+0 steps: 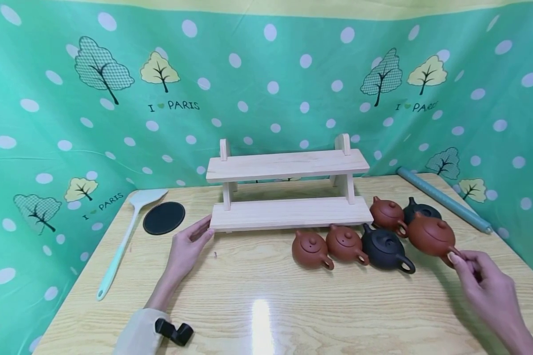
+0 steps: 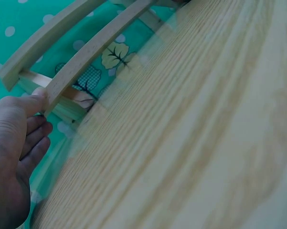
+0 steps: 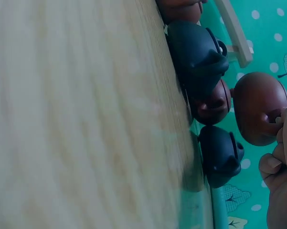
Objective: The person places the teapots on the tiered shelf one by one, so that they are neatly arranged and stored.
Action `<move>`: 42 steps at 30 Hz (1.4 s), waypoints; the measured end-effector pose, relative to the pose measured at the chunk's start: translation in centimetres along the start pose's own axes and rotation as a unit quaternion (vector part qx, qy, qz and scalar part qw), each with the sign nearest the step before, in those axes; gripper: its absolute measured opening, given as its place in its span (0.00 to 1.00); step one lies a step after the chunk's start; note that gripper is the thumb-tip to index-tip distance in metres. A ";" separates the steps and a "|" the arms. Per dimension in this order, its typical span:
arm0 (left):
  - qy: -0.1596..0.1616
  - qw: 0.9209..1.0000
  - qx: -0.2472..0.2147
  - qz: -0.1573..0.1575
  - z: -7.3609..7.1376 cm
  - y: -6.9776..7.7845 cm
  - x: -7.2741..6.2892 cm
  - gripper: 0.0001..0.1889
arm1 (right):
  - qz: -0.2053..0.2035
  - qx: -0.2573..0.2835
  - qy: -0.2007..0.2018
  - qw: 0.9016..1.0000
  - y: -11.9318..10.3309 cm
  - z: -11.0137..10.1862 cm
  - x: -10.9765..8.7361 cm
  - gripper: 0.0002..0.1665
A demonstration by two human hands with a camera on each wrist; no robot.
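Note:
My right hand [image 1: 493,291] pinches the handle of a reddish-brown clay teapot [image 1: 431,235]. In the right wrist view this teapot [image 3: 260,107] is raised clear of the table. A two-tier pale wooden display shelf [image 1: 288,213] stands at the back centre. My left hand [image 1: 187,246] holds its lower board at the left end; the left wrist view puts the thumb [image 2: 39,93] against the board's corner. Two brown teapots [image 1: 310,250] [image 1: 345,244] and a black one [image 1: 385,249] sit before the shelf. Behind are another brown teapot [image 1: 386,213] and a partly hidden black teapot [image 1: 419,209].
To the left lie a pale turquoise spatula [image 1: 126,236] and a round black mat [image 1: 164,218]. A blue-green roll [image 1: 446,199] lies along the back right edge of the wood-grain table [image 1: 231,305]. Green dotted cloth [image 1: 275,59] hangs behind and at both sides.

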State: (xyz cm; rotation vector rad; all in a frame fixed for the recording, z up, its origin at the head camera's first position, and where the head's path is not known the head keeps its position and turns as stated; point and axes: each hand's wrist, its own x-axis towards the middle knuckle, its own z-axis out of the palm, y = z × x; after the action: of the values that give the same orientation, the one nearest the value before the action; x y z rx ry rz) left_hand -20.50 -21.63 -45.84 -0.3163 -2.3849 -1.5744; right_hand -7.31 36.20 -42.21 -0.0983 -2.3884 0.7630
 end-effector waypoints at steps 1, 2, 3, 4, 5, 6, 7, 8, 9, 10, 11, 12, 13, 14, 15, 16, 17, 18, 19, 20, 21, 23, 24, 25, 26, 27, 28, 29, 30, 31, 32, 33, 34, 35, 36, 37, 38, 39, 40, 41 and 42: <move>-0.001 1.000 0.000 -0.001 0.0 0.0 0.0 0.24 | -0.005 0.006 0.000 1.000 -0.1 0.0 0.1 0.05; -0.001 1.000 -0.001 -0.001 0.0 0.0 0.0 0.24 | -0.010 0.015 0.000 1.000 -0.2 0.0 0.2 0.04; -0.001 1.000 -0.001 -0.002 0.0 0.0 0.0 0.24 | -0.014 0.021 -0.001 1.000 -0.3 0.1 0.3 0.04; -0.001 1.000 -0.001 -0.003 0.0 0.0 0.0 0.24 | -0.019 0.027 -0.002 0.999 -0.3 0.1 0.4 0.03; -0.001 1.000 -0.001 -0.003 0.0 0.0 0.0 0.24 | -0.023 0.030 -0.004 0.999 -0.4 0.1 0.5 0.03; -0.001 1.000 -0.001 -0.004 0.0 -0.1 0.0 0.24 | -0.026 0.036 -0.006 0.999 -0.5 0.1 0.6 0.03; 0.000 1.000 -0.001 -0.005 0.0 -0.1 0.0 0.24 | -0.028 0.040 -0.008 0.999 -0.6 0.1 0.8 0.03; 0.000 1.000 -0.001 -0.006 -0.1 -0.1 0.0 0.24 | -0.030 0.044 -0.010 0.999 -0.7 0.2 0.9 0.03; 0.000 1.000 -0.001 -0.006 -0.1 -0.1 0.0 0.24 | -0.034 0.046 -0.011 0.998 -0.9 0.2 1.0 0.03; 0.000 1.000 -0.001 -0.007 -0.1 -0.2 0.0 0.24 | -0.039 0.049 -0.014 0.998 -1.0 0.3 1.2 0.03; 0.000 1.000 -0.002 -0.007 -0.1 -0.2 0.0 0.24 | -0.042 0.052 -0.016 0.998 -1.1 0.3 1.3 0.03; 0.001 1.000 -0.003 -0.008 -0.1 -0.2 0.0 0.24 | -0.045 0.056 -0.018 0.997 -1.3 0.4 1.5 0.03; 0.001 1.000 -0.003 -0.007 -0.1 -0.2 0.0 0.24 | -0.049 0.060 -0.018 0.997 -1.4 0.5 1.6 0.03; 0.001 1.000 -0.003 -0.006 -0.1 -0.2 0.0 0.24 | -0.053 0.063 -0.020 0.996 -1.5 0.6 1.7 0.03; 0.001 1.000 -0.004 -0.005 -0.1 -0.2 0.0 0.24 | -0.057 0.067 -0.020 0.996 -1.7 0.7 1.8 0.03; 0.001 1.000 -0.005 -0.003 0.0 -0.1 0.0 0.24 | -0.060 0.070 -0.021 0.996 -1.8 0.9 1.9 0.03; 0.001 1.000 -0.007 -0.002 0.0 -0.1 0.1 0.23 | -0.062 0.073 -0.021 0.995 -1.8 1.0 2.0 0.03; 0.001 1.000 -0.008 0.000 0.0 -0.1 0.1 0.23 | -0.065 0.076 -0.020 0.995 -1.9 1.1 2.1 0.04; 0.001 1.000 -0.008 0.001 0.0 -0.1 0.1 0.23 | -0.068 0.080 -0.021 0.994 -1.9 1.3 2.2 0.04; 0.001 1.000 -0.008 0.003 0.0 0.0 0.1 0.23 | -0.071 0.082 -0.020 0.994 -2.0 1.4 2.3 0.04; 0.001 1.000 -0.009 0.003 0.0 0.0 0.1 0.23 | -0.074 0.084 -0.021 0.994 -2.0 1.6 2.4 0.04; 0.002 1.000 -0.008 0.003 0.0 0.0 0.1 0.23 | -0.081 0.088 -0.020 0.993 -2.1 1.9 2.6 0.04; 0.002 1.000 -0.007 0.002 0.0 0.1 0.1 0.23 | -0.084 0.091 -0.019 0.992 -2.1 2.0 2.7 0.04; 0.002 1.000 -0.006 0.001 0.0 0.0 0.1 0.23 | -0.087 0.095 -0.019 0.992 -2.2 2.2 2.8 0.04; 0.002 1.000 -0.005 0.002 0.0 0.1 0.0 0.23 | -0.090 0.098 -0.018 0.991 -2.2 2.3 2.9 0.04; 0.002 1.000 -0.006 0.001 0.0 0.1 0.0 0.23 | -0.093 0.100 -0.018 0.991 -2.3 2.5 2.9 0.04; 0.002 1.000 -0.005 0.001 0.0 0.1 0.0 0.23 | -0.095 0.102 -0.017 0.990 -2.4 2.6 3.0 0.05; 0.003 1.000 -0.005 0.001 0.0 0.1 0.0 0.23 | -0.097 0.104 -0.017 0.990 -2.5 2.7 3.1 0.04; 0.003 1.000 -0.006 0.002 0.0 0.0 0.0 0.23 | -0.097 0.106 -0.019 0.989 -2.6 2.8 3.2 0.04; 0.003 1.000 -0.007 0.002 0.0 0.0 0.0 0.23 | -0.098 0.108 -0.021 0.989 -2.7 2.9 3.3 0.04; 0.003 1.000 -0.007 0.002 0.0 0.0 0.0 0.23 | -0.099 0.108 -0.022 0.989 -2.8 3.0 3.4 0.04; 0.003 1.000 -0.008 0.001 0.0 0.0 0.0 0.23 | -0.100 0.107 -0.024 0.989 -2.9 3.1 3.5 0.04; 0.003 1.000 -0.008 0.000 0.0 0.0 0.0 0.23 | -0.102 0.107 -0.025 0.989 -3.1 3.2 3.6 0.04; 0.003 1.000 -0.009 0.000 0.0 0.0 0.0 0.24 | -0.103 0.106 -0.028 0.989 -3.2 3.3 3.7 0.04; 0.002 1.000 -0.008 -0.001 0.0 0.0 0.0 0.24 | -0.104 0.104 -0.030 0.989 -3.3 3.4 3.7 0.04; 0.001 1.000 -0.008 -0.002 0.0 0.0 0.0 0.24 | -0.107 0.104 -0.031 0.988 -3.4 3.5 3.8 0.04; 0.000 1.000 -0.008 -0.003 0.0 0.0 0.0 0.24 | -0.111 0.105 -0.032 0.988 -3.5 3.6 3.9 0.04; 0.000 1.000 -0.009 -0.005 0.0 0.0 0.0 0.24 | -0.115 0.107 -0.032 0.987 -3.5 3.7 4.0 0.05; 0.000 1.000 -0.011 -0.007 0.0 0.1 0.0 0.24 | -0.119 0.109 -0.033 0.986 -3.6 3.8 4.1 0.05; 0.000 1.000 -0.012 -0.009 0.0 0.1 0.0 0.23 | -0.121 0.110 -0.034 0.986 -3.7 3.9 4.2 0.05; 0.000 1.000 -0.013 -0.011 0.0 0.1 0.0 0.23 | -0.124 0.113 -0.034 0.985 -3.8 4.0 4.3 0.04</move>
State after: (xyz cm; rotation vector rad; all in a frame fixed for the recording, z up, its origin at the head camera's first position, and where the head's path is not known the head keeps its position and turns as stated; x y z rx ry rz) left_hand -20.48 -21.57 -45.74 -0.2964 -2.3761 -1.6167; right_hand -12.67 32.08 -40.43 0.3183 -2.3012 0.9212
